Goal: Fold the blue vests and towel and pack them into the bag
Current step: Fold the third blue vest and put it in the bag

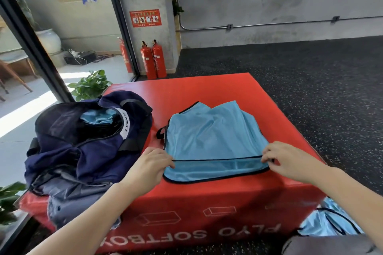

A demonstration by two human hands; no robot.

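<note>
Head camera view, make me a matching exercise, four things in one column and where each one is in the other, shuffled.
Things:
1. blue vest
2. navy bag
3. fire extinguishers
4. potted plant

Places:
A. against the concrete pillar
B. left end of the red box, unzipped
C. middle of the box, both hands pinching its hem
D. on the floor behind the bag

Pairs: 1-C, 2-B, 3-A, 4-D

Both my arms were bare and reached forward, forearms angled inward from the lower corners. My left hand (152, 163) was palm-down, fingers curled, thumb and fingertips pinching a hem at its left end. My right hand (286, 160) mirrored it, knuckles up, fingers curled and pinching the same hem at the right end. Hands level, well apart.
</note>
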